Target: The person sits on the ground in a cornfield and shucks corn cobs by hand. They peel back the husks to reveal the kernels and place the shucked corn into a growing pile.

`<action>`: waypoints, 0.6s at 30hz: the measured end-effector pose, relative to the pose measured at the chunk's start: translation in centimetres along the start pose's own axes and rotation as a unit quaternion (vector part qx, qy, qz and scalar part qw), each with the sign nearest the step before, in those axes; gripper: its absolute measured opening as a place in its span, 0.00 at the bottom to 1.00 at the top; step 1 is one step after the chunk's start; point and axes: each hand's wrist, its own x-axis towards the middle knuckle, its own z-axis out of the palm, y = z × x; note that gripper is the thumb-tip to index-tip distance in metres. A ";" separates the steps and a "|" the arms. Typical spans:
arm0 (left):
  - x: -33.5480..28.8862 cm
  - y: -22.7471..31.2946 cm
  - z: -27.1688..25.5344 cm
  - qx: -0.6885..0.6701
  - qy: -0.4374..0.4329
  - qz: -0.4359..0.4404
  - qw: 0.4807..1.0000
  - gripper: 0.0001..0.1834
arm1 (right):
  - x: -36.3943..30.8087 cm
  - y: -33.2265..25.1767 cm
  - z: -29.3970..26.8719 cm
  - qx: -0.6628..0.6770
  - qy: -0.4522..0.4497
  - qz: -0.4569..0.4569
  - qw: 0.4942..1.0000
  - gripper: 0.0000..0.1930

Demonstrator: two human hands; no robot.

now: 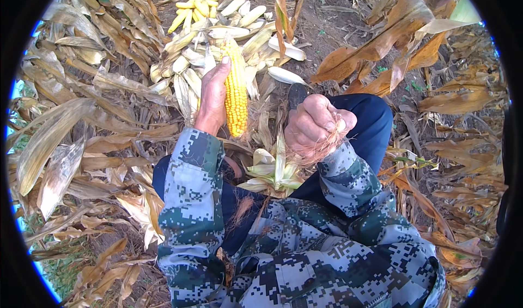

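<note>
My left hand (212, 94) is closed round a husked ear of corn (236, 93), thumb along its upper part. The ear is yellow and stands nearly lengthwise in the view, its kernels bare. To the right, above my knee, my right hand (316, 124) makes a fist with brown corn silk (318, 151) trailing out below it. Peeled-off pale green husks (275, 172) lie between my legs. Loose silk (243, 207) clings to my trousers.
Ahead is a pile of unhusked ears (190, 79) in pale husks. Behind it lies a heap of husked yellow ears (202, 4). Dry brown corn leaves (376, 41) stick out at the right, and withered stalks and leaves (60, 144) cover the left side.
</note>
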 end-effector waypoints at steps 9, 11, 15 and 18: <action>-0.1 0.8 -1.0 -0.126 -0.035 -0.004 0.991 0.31 | -1.3 -1.3 0.3 -0.649 0.198 0.344 0.649 0.11; 0.0 0.8 -0.9 -0.110 -0.049 -0.005 0.993 0.31 | -2.1 -0.6 -1.7 -0.816 0.110 0.290 0.488 0.10; -0.1 0.5 -0.4 -0.084 -0.062 -0.016 0.994 0.29 | -0.3 -0.4 -1.4 -0.683 0.295 0.179 0.644 0.15; -0.3 0.5 0.1 -0.093 -0.077 -0.021 0.992 0.26 | 2.5 -0.7 -1.7 -0.673 0.352 0.138 0.635 0.17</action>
